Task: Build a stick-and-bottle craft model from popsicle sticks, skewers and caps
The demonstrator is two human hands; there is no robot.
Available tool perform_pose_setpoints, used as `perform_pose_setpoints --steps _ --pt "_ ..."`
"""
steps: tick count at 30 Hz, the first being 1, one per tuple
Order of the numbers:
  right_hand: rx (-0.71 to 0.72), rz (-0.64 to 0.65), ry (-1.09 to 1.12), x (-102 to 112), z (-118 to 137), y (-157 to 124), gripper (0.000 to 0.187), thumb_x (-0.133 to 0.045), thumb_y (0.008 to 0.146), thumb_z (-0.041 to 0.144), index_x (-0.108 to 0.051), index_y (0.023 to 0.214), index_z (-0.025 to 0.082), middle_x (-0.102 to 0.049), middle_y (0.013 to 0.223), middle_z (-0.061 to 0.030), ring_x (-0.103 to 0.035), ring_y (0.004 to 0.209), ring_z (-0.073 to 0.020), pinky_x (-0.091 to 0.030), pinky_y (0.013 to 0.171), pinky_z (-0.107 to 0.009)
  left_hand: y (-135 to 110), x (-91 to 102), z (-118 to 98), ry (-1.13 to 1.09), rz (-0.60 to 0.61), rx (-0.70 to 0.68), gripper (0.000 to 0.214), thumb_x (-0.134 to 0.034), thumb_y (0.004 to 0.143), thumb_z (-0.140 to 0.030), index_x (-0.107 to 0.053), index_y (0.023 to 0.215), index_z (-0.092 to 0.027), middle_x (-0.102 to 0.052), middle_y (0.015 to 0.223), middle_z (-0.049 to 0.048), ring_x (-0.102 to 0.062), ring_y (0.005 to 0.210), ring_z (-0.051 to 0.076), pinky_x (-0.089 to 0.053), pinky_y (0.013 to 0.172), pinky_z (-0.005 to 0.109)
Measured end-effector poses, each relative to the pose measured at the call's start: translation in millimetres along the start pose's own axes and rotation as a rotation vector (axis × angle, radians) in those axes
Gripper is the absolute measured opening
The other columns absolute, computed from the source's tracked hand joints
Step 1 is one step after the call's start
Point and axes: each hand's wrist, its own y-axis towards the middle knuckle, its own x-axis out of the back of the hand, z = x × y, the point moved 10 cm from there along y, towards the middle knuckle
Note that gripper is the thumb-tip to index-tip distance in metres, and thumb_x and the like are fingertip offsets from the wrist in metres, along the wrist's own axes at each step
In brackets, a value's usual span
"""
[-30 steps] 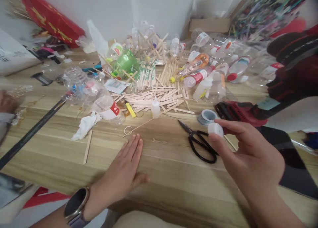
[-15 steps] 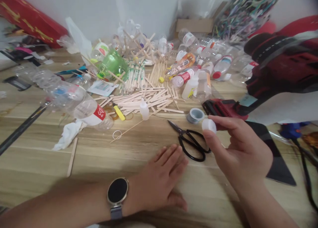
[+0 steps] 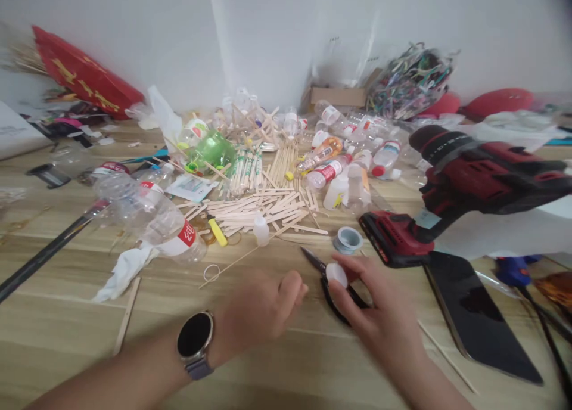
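A white bottle cap (image 3: 336,275) is pinched between the thumb and fingers of my right hand (image 3: 379,308), just above the table. Beneath that hand lie black-handled scissors (image 3: 333,306), their handles partly covered by it. My left hand (image 3: 257,306), with a watch (image 3: 195,336) on the wrist, is closed with its fingers curled in, slightly smeared; what it may hold is hidden. Beyond the hands are a grey tape roll (image 3: 348,240), a small white squeeze bottle (image 3: 261,229) and a thin stick (image 3: 232,260) with a white ring (image 3: 211,273) at its near end.
Flat wooden sticks (image 3: 254,213) lie heaped mid-table, with plastic bottles (image 3: 328,170) behind them. At the right stand a red cordless drill (image 3: 482,171) and a dark phone (image 3: 482,314). On the left are a clear bottle (image 3: 167,228), a crumpled tissue (image 3: 123,272) and a black rod (image 3: 49,252).
My left hand has gone from lying flat with fingers stretched to curled shut. My right hand has moved left with the cap, over the scissors. The view has tilted upward.
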Motion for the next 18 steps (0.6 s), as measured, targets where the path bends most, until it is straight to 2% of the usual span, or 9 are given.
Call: perform_pose_setpoints --steps 2,4,6,8,11,13,15,18 --pt "0.000 0.028 0.036 -7 1 -2 0.017 -0.054 0.090 0.027 -0.060 0.104 0.019 -0.063 0.078 -0.0033 -0.062 0.063 -0.0133 -0.052 0.058 -0.023 4 3.1 9 0.037 -0.018 0.045 0.029 -0.027 0.096 -0.013 -0.056 0.091 -0.015 -0.061 0.074 0.0066 -0.055 0.063 0.020 -0.039 0.056 0.030" --pt "0.009 0.045 0.061 -12 4 -3 0.016 -0.055 0.089 0.024 -0.061 0.103 0.019 -0.063 0.080 -0.0036 -0.062 0.064 -0.0124 -0.052 0.057 -0.022 8 4.7 12 0.087 -0.016 0.026 0.029 -0.028 0.093 -0.007 -0.056 0.088 -0.016 -0.061 0.081 0.0074 -0.055 0.074 0.022 -0.041 0.063 0.033" --pt "0.022 0.051 0.081 -15 6 -5 0.017 -0.054 0.089 0.023 -0.061 0.103 0.018 -0.064 0.082 -0.0043 -0.063 0.064 -0.0124 -0.053 0.058 -0.021 10 3.9 7 0.114 0.014 -0.044 0.030 -0.032 0.092 -0.007 -0.053 0.074 -0.018 -0.058 0.074 0.0051 -0.052 0.071 0.020 -0.040 0.063 0.032" --pt "0.029 0.056 0.089 -18 7 -6 0.016 -0.055 0.089 0.025 -0.062 0.102 0.017 -0.064 0.081 -0.0045 -0.063 0.065 -0.0130 -0.053 0.058 -0.022 12 3.0 4 0.110 0.051 -0.073 0.028 -0.037 0.090 -0.009 -0.052 0.068 -0.019 -0.055 0.067 0.0029 -0.048 0.064 0.018 -0.037 0.059 0.031" --pt "0.022 0.062 0.096 -19 7 -6 0.015 -0.055 0.091 0.029 -0.063 0.097 0.018 -0.064 0.078 -0.0044 -0.063 0.063 -0.0134 -0.053 0.056 -0.022 11 7.0 16 0.106 0.051 0.061 0.020 -0.044 0.091 -0.023 -0.056 0.076 -0.018 -0.057 0.068 0.0031 -0.050 0.062 0.018 -0.036 0.056 0.030" --pt "0.017 0.064 0.106 -20 7 -7 0.018 -0.053 0.092 0.034 -0.062 0.093 0.018 -0.064 0.076 -0.0040 -0.063 0.061 -0.0132 -0.053 0.054 -0.022 5 9.0 29 0.152 0.045 0.177 0.026 -0.043 0.093 -0.033 -0.058 0.079 -0.017 -0.059 0.072 0.0052 -0.053 0.065 0.020 -0.039 0.057 0.030" --pt "0.006 0.070 0.111 -20 6 -7 0.024 -0.052 0.093 0.040 -0.062 0.090 0.018 -0.065 0.073 -0.0034 -0.063 0.059 -0.0132 -0.053 0.053 -0.022 -4 7.7 45 0.230 0.070 0.280 0.030 -0.039 0.097 -0.032 -0.059 0.080 -0.017 -0.060 0.077 0.0074 -0.056 0.066 0.021 -0.042 0.058 0.031" --pt "-0.046 0.096 0.123 -25 0 -10 0.028 -0.052 0.092 0.044 -0.063 0.091 0.018 -0.066 0.070 -0.0027 -0.063 0.055 -0.0132 -0.053 0.051 -0.021 -21 3.6 74 0.328 0.129 0.410 0.027 -0.034 0.097 -0.020 -0.060 0.092 -0.014 -0.062 0.088 0.0098 -0.059 0.074 0.021 -0.046 0.064 0.031"
